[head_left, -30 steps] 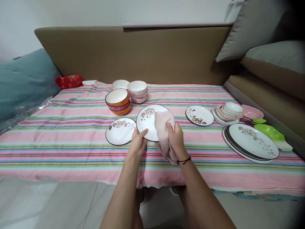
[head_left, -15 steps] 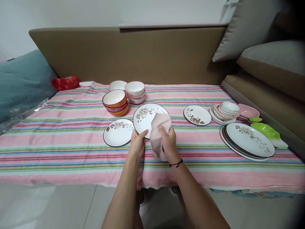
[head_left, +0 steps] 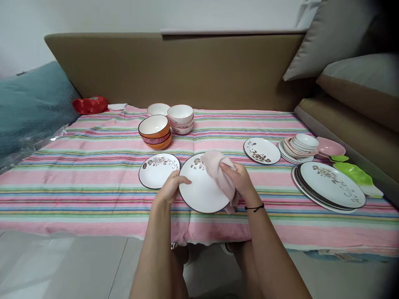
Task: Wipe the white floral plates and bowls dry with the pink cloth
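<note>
Floral plate [head_left: 201,189]: your left hand [head_left: 171,185] grips its rim, your right hand [head_left: 240,178] clutches pink cloth [head_left: 213,165] against it.

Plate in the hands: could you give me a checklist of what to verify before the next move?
1. Left hand grips the held plate by its edge: ok, thumb on the upper face.
2. Right hand has hold of the pink cloth: ok.
3. Held plate's upper face fully in sight: not ok, the cloth covers part.
4. Held plate's underside clean: cannot tell, hidden.
5. Orange-and-red bowl stack apart from both hands: ok.
</note>
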`<state>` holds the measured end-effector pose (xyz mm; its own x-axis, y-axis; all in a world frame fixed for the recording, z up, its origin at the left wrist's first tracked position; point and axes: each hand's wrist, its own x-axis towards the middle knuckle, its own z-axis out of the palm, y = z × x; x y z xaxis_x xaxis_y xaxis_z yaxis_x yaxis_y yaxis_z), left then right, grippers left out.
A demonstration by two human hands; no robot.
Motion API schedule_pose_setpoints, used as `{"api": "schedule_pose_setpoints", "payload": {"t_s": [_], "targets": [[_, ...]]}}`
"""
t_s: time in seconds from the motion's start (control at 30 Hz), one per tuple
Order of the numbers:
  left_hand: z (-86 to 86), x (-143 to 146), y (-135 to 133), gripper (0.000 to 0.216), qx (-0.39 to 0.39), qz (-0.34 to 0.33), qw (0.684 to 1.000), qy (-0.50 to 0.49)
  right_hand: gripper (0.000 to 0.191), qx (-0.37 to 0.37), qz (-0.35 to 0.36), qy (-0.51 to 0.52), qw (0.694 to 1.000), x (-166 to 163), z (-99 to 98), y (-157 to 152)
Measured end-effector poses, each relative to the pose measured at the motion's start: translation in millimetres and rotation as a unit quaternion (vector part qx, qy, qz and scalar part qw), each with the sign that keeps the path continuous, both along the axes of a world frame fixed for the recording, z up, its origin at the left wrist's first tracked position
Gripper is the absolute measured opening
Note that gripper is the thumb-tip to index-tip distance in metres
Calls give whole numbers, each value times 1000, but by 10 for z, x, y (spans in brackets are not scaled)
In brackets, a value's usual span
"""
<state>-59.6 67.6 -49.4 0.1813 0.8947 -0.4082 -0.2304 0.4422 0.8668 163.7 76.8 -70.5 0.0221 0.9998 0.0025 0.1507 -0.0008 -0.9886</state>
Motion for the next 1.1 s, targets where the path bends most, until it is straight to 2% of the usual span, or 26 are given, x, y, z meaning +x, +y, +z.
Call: {"api": "schedule_pose_setpoints", "payload": {"t_s": [0.1, 0.2, 0.3, 0.43, 0.53, 0.63, 0.77, 0.83, 0.93, 1.0, 1.1], "targets": [[24, -43, -19, 23, -30, -81, 996, 35, 41, -7, 70, -51, 996, -15, 23, -13], [25, -41, -31, 22, -24, -147, 988, 41, 40, -26, 121, -77, 989, -60, 36, -25], [17, 9, -35, 23, -14, -186, 981, 48, 37, -23, 153, -100, 983, -126, 32, -30], [5, 100, -36, 21, -7, -230, 971, 69, 37, 2, 232, -96, 968, -240, 5, -31], [5, 114, -42, 23, -3, -219, 974, 60, 38, 13, 221, -106, 969, -285, -10, -24], [-5, 71, -53, 28, -18, -159, 987, 27, 39, 43, 136, -135, 981, -245, -18, 0], [-62, 64, -30, 31, -14, 16, 1000, -11, 37, 40, 15, -121, 992, -126, -33, 34], [-96, 134, 10, 29, 12, 133, 990, -38, 36, 8, -21, -57, 998, -105, -42, 38], [-134, 318, 78, 25, 49, 289, 951, -98, 39, -30, -45, 44, 998, -196, -66, 25], [-154, 458, 102, 25, 62, 336, 929, -141, 40, -33, -72, 72, 994, -346, -92, 2], [-176, 627, 84, 33, 73, 334, 922, -182, 45, -22, -129, 136, 982, -633, -132, -58]]}}
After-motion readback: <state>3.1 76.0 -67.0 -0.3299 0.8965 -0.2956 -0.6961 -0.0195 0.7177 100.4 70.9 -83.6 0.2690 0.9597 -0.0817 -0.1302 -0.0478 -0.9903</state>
